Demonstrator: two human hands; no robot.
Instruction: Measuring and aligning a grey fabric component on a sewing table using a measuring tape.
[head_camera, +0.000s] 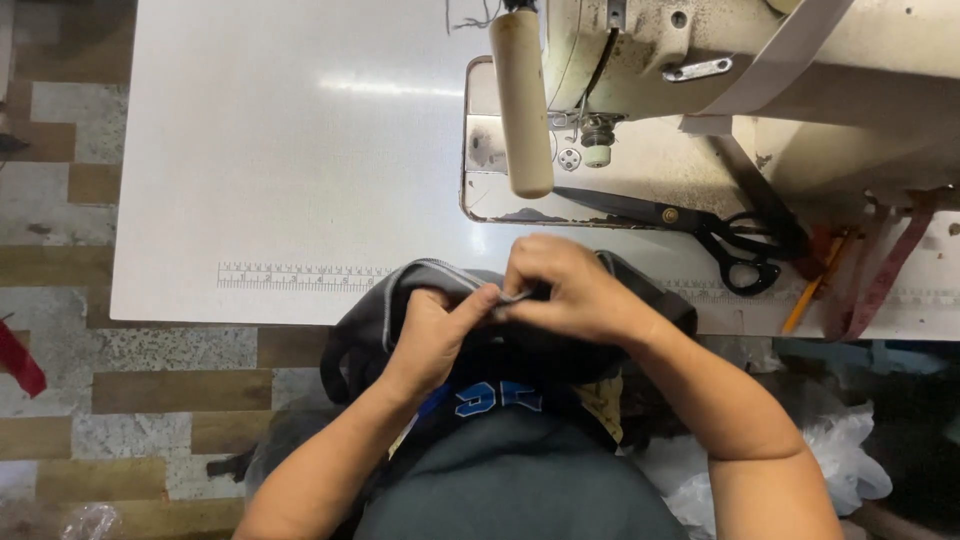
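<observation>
A dark grey and black fabric piece (380, 310) with a light piped edge lies bunched at the near edge of the white table (290, 180), hanging into my lap. My left hand (435, 335) pinches a fold of this fabric from the left. My right hand (570, 290) is closed over the same fold from the right, fingertips meeting the left hand's thumb. What sits between the fingertips is small and hard to make out.
A cream sewing machine (700, 80) stands at the back right, with a pale cylinder (522, 100) leaning on its bed. Black scissors (700, 225) lie beside it, along with an orange pencil (815, 285) and a red strap (885, 270). White plastic bags (840, 460) sit by my right elbow.
</observation>
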